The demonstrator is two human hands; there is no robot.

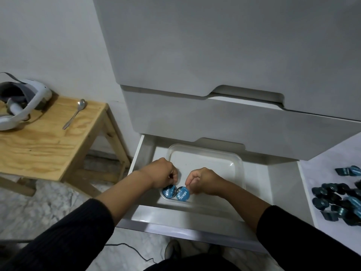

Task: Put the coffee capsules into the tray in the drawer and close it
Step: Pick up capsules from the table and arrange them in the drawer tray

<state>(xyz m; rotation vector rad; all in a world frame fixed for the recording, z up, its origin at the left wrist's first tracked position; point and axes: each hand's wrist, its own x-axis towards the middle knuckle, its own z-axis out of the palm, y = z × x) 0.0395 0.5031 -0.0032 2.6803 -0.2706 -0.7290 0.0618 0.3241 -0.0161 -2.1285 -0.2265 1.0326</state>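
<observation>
While two blue coffee capsules (176, 192) sit in the near-left corner of the clear tray (237, 169) | left hand (163, 173) and right hand (203, 181), fingers pinched on one each | open white drawer (195, 217) | loose capsules (336, 198) right | wooden desk (45, 145), spoon (75, 113), headset (21, 102) | marble floor (39, 208)

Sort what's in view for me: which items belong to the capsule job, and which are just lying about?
Job: two capsules under both hands, clear tray, open drawer, loose capsule pile on the right.
Lying about: headset, spoon, wooden stool, floor cable.
</observation>
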